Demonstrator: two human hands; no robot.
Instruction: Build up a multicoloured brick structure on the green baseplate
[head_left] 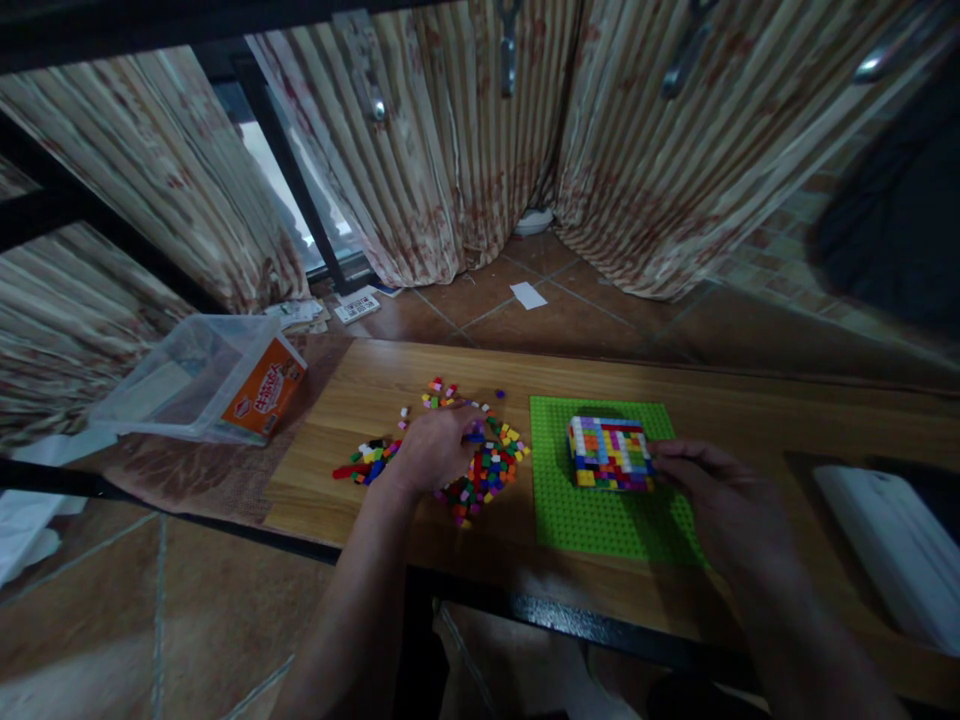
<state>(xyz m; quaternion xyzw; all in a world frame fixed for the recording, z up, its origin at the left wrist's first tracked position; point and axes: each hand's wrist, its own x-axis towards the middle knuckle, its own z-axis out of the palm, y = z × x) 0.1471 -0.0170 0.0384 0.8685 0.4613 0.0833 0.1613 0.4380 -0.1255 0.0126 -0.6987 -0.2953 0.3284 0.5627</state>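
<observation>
My left hand (439,447) reaches into a loose pile of small coloured toy bricks (499,470). Its fingers are pinched, with a purple-blue toy brick (475,432) at the tips; part of the pile is hidden under the hand. To the right, a green studded baseplate (555,515) lies flat on the table and bears a boxy multicoloured brick structure (611,455). At the structure's right side, my right hand (731,500) has thumb and forefinger closed against its edge.
The wooden tabletop (322,420) has a dark front edge. A clear plastic bin (187,380) with an orange label stands at the left, and a white device (885,540) lies at the far right. Striped curtains (450,150) hang behind; paper (528,295) lies on the tiled floor.
</observation>
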